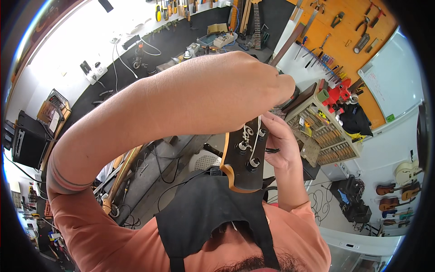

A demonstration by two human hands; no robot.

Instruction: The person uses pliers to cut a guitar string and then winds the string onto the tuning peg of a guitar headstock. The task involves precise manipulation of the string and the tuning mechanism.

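A guitar headstock (244,170), dark-faced with pale wooden edges, points down toward my chest. Metal tuning posts with strings wound on them stand on its face. My left arm reaches across the view above it, and my left hand (260,84) is closed, knuckles up, over the neck area. What those fingers hold is hidden behind the hand. At the headstock's right edge is my right hand (283,140), its fingers curled around the side near a dark tuning key (272,150). My left forearm covers the rest of the guitar.
A dark workbench (86,122) with cables and small tools curves along the left and back. To the right stands a wooden cabinet (333,147) with many small compartments. Tools hang on an orange pegboard (346,38). Guitars (410,190) hang at the far right, near a black case (351,199).
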